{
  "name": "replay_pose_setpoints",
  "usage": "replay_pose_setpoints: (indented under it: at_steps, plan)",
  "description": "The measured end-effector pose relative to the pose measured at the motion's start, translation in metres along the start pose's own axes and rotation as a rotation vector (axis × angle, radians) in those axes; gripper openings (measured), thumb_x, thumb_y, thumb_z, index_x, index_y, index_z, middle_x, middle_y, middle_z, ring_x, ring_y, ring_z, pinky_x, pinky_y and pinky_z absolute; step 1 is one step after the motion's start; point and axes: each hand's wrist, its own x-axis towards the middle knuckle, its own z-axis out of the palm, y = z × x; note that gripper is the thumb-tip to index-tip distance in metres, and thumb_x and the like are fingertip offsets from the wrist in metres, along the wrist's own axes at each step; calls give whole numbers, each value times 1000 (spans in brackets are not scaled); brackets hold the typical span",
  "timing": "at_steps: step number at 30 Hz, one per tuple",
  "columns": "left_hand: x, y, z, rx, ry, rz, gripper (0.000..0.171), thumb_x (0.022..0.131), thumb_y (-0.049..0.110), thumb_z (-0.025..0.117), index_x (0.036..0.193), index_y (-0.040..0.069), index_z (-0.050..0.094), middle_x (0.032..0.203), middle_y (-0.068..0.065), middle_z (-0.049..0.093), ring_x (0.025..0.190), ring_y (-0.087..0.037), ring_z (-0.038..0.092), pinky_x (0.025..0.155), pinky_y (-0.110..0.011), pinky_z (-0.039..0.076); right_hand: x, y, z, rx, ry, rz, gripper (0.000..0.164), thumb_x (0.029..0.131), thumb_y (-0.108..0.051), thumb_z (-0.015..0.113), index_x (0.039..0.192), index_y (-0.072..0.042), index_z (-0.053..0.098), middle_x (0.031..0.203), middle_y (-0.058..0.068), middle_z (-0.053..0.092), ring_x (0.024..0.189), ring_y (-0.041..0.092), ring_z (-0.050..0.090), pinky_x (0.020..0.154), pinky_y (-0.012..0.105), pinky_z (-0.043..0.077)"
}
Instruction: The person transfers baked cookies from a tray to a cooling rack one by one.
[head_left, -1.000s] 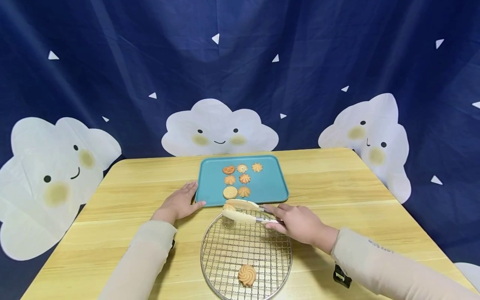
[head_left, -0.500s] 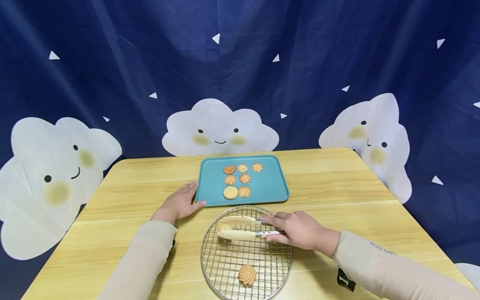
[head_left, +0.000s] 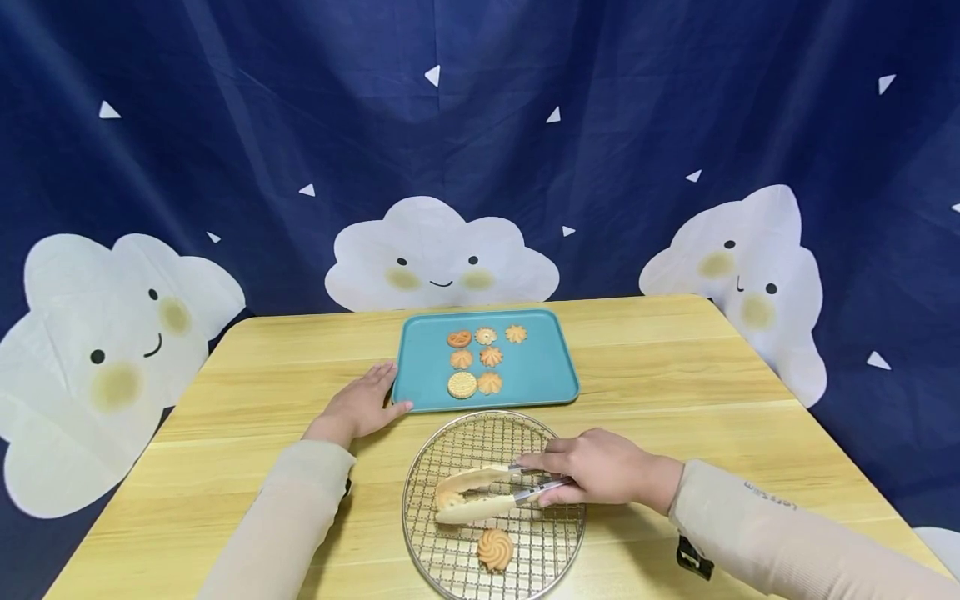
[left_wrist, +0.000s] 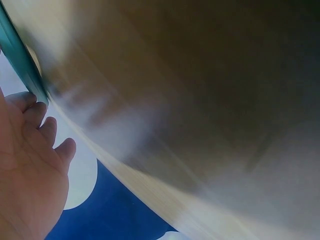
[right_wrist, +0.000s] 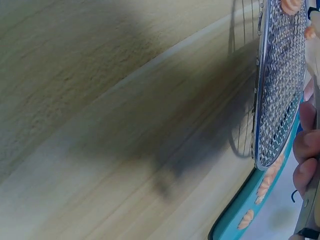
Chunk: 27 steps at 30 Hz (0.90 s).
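My right hand [head_left: 592, 468] grips a pair of tongs [head_left: 480, 505] with cream tips and metal arms, low over a round wire rack [head_left: 551, 533]. Between the tong tips is a pale cookie [head_left: 448, 498], partly hidden by them. A swirled cookie [head_left: 495, 550] lies on the rack just below the tongs. My left hand [head_left: 360, 406] rests on the table with its fingers at the left edge of a teal tray [head_left: 540, 367]. In the left wrist view its fingertips touch the rim of the tray [left_wrist: 22, 62]. The right wrist view shows the rack [right_wrist: 280, 85] edge-on.
Several cookies lie in rows on the tray's left and middle, among them a pretzel-shaped cookie [head_left: 459, 338] and a round pale biscuit [head_left: 462, 384]. The rack stands close in front of the tray on the wooden table [head_left: 675, 367]. Behind hangs a blue cloud-patterned curtain [head_left: 480, 125].
My right hand has brought the tongs, with the cookie between their tips, from the tray's front edge toward me, down over the middle of the rack. My left hand has stayed in place.
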Motion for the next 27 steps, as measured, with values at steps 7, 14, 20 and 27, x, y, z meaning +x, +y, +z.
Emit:
replay_pose_setpoints:
  at_steps: [7,14,20,27]
  plan:
    - [1,0,0,-1,1,6,83,96,54,44,149,-4,21,154,-21,19,140,-39,17,113,-50,19,1,0,-3,10,-21,-64,54,94,-53,49,130,-15,60,92,-3,65,57,-2,47,47,12,40]
    - [1,-2,1,4,-1,0,84,95,56,43,150,-3,19,155,-20,18,141,-38,16,114,-49,18,7,0,-7,-13,-10,-130,53,93,-52,52,129,-14,62,83,-7,62,52,-6,34,44,8,30]
    - [0,-1,2,-1,1,5,84,95,56,43,149,-4,19,155,-21,18,141,-38,16,113,-49,18,10,-1,-10,2,-55,-130,53,93,-53,51,129,-15,61,82,-7,62,53,-7,34,43,7,26]
    - [1,1,0,-1,0,2,82,96,55,43,149,-4,21,154,-21,19,141,-38,17,113,-49,18,10,-2,-11,54,-148,-64,58,93,-58,47,131,-16,60,91,-4,64,53,-7,38,44,8,34]
